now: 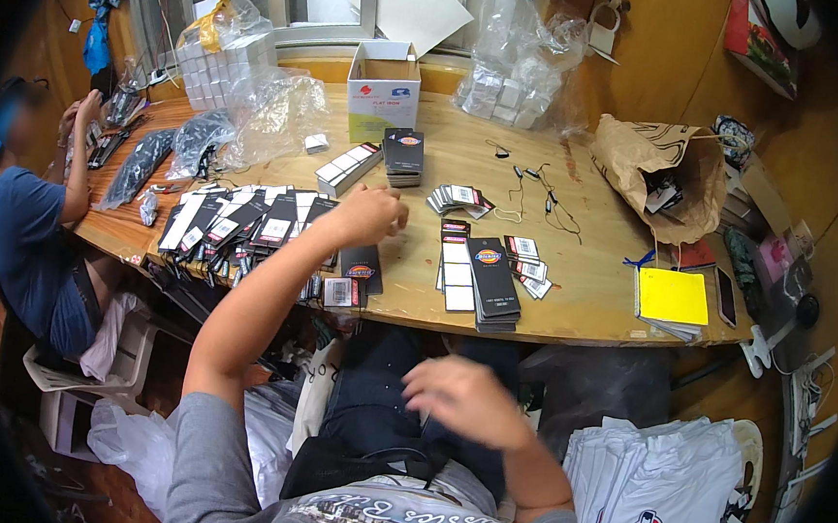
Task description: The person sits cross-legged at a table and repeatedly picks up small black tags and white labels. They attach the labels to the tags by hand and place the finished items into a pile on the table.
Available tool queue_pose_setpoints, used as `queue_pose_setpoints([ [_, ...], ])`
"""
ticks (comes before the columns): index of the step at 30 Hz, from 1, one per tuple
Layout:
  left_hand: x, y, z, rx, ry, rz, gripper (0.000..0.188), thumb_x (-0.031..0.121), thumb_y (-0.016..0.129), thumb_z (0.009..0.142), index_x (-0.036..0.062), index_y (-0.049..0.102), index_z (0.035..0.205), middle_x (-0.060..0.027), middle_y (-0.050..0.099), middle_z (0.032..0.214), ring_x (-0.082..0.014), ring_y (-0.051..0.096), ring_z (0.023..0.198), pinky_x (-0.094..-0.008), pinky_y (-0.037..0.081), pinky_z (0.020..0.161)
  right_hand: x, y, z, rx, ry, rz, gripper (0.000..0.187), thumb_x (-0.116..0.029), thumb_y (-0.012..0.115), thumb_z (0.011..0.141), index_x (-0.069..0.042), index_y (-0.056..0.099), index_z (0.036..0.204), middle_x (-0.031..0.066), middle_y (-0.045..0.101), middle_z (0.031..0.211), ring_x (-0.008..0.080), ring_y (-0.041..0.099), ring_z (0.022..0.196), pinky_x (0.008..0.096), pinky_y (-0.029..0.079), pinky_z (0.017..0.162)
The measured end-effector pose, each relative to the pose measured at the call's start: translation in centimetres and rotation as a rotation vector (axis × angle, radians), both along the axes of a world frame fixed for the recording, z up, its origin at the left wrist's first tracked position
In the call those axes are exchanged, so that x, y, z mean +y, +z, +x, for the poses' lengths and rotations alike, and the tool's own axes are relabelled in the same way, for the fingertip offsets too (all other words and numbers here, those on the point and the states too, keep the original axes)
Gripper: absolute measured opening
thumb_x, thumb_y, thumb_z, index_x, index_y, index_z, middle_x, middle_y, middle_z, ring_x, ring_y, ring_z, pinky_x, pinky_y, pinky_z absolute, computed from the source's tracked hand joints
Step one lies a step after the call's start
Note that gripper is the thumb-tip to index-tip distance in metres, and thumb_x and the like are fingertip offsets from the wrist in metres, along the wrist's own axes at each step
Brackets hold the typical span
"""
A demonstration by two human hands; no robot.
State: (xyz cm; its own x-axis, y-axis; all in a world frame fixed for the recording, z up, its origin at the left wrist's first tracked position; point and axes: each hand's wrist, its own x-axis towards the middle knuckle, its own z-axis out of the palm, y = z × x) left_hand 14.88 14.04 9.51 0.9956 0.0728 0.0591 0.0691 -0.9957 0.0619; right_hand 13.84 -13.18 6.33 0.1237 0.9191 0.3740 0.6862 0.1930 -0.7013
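Observation:
My left hand [372, 216] is over the middle of the table with its fingers curled down; what they hold, if anything, is hidden. Just beyond it stand a stack of black hang tags [404, 156] and a row of white-faced tags [348, 167]. Below its wrist lies a black tag [361, 265] with a barcode label [342, 292]. A wide heap of strung hang tags [237, 224] spreads to the left. My right hand [468, 401], blurred by motion, is above my lap, short of the table edge. Nearest to it on the table is a fanned stack of black tags [493, 281].
Behind are a white box [384, 94] and plastic bags of small boxes [508, 93]. To the right are loose black strings [550, 198], a paper bag [658, 171] and a yellow notepad [671, 297]. White garments [656, 482] are at lower right. A person [39, 206] sits left.

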Motion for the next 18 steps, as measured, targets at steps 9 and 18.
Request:
queue_pose_setpoints([
  [9,-5.2,-3.2,3.6,-0.124,0.065,-0.214,0.090,0.057,0.072,0.041,0.0040,0.047,0.110,-0.0177,0.039,0.109,-0.0341,0.034,0.108,-0.0437,0.034,0.088,4.9,4.4,16.5,-0.419,-0.217,-0.490,0.086,-0.022,0.079,0.042,-0.007,0.041,0.118,0.0111,0.041,0.119,0.0289,0.033,0.111,0.0354,0.030,0.093],
  [18,-4.9,-4.0,3.8,-0.202,0.118,-0.257,0.080,0.048,0.076,0.040,-0.0008,0.051,0.098,-0.0170,0.046,0.101,-0.0328,0.041,0.099,-0.0397,0.037,0.083,7.2,5.4,15.3,-0.551,-0.321,-0.691,0.092,-0.023,0.082,0.036,-0.012,0.041,0.118,0.0043,0.040,0.120,0.0247,0.034,0.113,0.0391,0.032,0.092],
])
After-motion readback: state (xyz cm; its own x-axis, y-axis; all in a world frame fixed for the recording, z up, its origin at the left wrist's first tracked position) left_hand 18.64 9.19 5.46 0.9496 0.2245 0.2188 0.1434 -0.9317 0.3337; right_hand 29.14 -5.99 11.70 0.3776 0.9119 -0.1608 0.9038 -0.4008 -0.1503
